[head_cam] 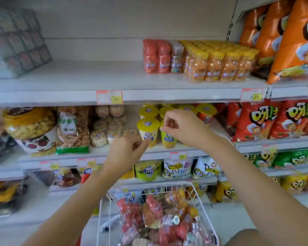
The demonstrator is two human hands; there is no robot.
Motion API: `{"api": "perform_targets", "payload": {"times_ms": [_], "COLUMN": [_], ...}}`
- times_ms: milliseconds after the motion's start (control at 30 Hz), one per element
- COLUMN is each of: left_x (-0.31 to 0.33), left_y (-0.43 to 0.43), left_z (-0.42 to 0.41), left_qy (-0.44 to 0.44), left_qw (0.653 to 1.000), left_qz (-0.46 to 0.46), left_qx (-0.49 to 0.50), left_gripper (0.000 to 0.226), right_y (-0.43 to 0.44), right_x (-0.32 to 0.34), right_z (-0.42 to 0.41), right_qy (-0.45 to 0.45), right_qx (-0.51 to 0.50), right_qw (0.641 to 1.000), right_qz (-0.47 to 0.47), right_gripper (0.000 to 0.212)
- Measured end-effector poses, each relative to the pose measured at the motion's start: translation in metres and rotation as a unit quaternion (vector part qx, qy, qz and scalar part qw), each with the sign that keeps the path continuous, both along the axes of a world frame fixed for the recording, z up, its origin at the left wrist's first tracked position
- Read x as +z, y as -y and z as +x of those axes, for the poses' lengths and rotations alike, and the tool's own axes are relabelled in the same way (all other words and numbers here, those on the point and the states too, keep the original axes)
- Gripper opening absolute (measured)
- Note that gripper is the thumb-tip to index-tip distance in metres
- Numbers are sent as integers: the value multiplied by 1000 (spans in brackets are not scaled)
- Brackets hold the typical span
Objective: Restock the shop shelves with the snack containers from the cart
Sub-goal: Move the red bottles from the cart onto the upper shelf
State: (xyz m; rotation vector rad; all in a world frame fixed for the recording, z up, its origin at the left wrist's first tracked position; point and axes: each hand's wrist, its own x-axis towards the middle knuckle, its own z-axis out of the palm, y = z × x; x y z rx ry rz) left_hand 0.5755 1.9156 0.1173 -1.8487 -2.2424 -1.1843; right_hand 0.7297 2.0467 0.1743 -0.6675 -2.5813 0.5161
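On the middle shelf [96, 152], in front of my chest, two yellow-lidded cups stand side by side at the front edge, and both my hands are at them. My left hand [130, 150] reaches up from below. Its fingers are curled and the tips lie against the lower wall of the front cup [148, 131]. Whether they really grip it or only touch it, I cannot tell, because the picture is blurred there. My right hand [182, 128] comes from the side, with thumb and forefinger brought together on the lid rim of the next cup [168, 138], so it pinches that rim, as far as I can see. Both cups stand upright on the board, close together.

Behind them I see more cups [205, 110] of the same kind in a row, so I judge that this place on the shelf is partly filled already and that I am only setting these two straight.

The cart [101, 219] stands under my arms, close to the shelves, and it holds many packs [149, 213] in a heap, red and orange ones, and some shiny lids between them. So most of the work is left, I think.

On the upper shelf [78, 75] the jars [220, 68] take only the right part, and I believe there is room beside them for more goods.
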Motion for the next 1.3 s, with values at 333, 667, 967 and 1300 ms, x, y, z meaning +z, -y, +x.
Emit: {"api": "perform_targets", "payload": {"times_ms": [333,667,967,1300], "left_x": [-197,-248,-270,-303], "left_y": [98,110,51,29], "left_z": [-5,8,-5,-11], "left_qy": [69,61,268,435], "left_qw": [917,897,844,742], "left_qz": [-387,-432,-380,-360], "left_qx": [73,78,267,363], "left_gripper": [28,27,27,31], "right_y": [30,55,34,38], "right_x": [-210,-339,-340,-333], "right_z": [44,70,62,57], "right_qy": [262,357,489,479], "right_qx": [-78,-183,-116,-114], "right_qw": [931,869,802,838], "right_qz": [-240,-289,-325,-236], "right_gripper": [47,73,119,46]}}
